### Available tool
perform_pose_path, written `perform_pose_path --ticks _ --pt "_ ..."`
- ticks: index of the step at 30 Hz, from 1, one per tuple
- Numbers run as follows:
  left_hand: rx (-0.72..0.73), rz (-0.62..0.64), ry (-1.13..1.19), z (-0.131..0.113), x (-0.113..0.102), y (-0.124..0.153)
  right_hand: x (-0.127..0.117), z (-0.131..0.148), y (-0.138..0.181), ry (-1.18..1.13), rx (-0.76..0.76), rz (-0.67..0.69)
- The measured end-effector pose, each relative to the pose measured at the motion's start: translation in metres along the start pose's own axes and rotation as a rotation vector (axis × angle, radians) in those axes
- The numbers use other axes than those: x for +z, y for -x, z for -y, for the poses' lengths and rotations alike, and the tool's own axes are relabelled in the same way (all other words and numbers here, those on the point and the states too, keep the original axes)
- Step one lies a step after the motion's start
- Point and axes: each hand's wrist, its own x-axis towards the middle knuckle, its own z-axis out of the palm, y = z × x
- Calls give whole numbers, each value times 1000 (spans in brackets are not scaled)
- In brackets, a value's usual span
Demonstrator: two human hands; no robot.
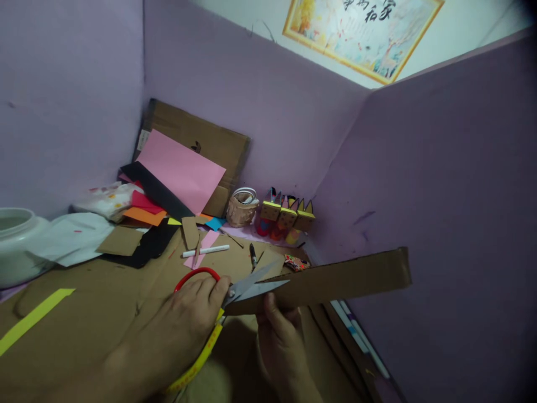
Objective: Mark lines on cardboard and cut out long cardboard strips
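My left hand [195, 310] is closed around a pair of scissors [247, 288] with one red handle loop and one yellow loop with red marks. The scissor blades stand apart and point to the right, with the lower blade lying across the front of a brown cardboard strip [352, 278] near its left end. From below, my right hand [281, 341] grips that strip, thumb in front and fingers behind. The strip extends to the right, held up above the work surface and slightly tilted.
A cardboard-covered surface [96, 302] bears a yellow paper strip [36, 319], a white marker [205, 251] and a black pen [253, 256]. Behind are pink paper [180, 168], a leaning cardboard sheet [226, 143] and small decorated figures [288, 215]. A white pot [14, 252] stands left; purple walls enclose the corner.
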Motion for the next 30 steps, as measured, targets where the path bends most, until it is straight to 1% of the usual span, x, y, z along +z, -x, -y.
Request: perform_pose_path --ticks 5,11,15,19,22,24,26,30 --pt "68 -19 -55 3 2 -2 1 -1 0 3 -5 -4" --pt "140 -41 -31 8 6 -4 -3 -4 -2 16 -5 -10" --pt "161 -51 -119 9 11 -3 -8 -6 -3 16 -10 19" --pt "171 1 -136 7 11 -3 -7 -5 -2 21 3 1" --pt "136 72 -130 3 9 -3 -3 -1 -1 14 1 -36" --pt "99 151 -74 0 8 -3 -1 1 -1 9 -5 -66" --pt "60 192 21 -3 8 -3 -1 2 0 11 -23 -98" --pt "-6 131 214 -6 12 0 -6 -2 0 37 -40 -143"
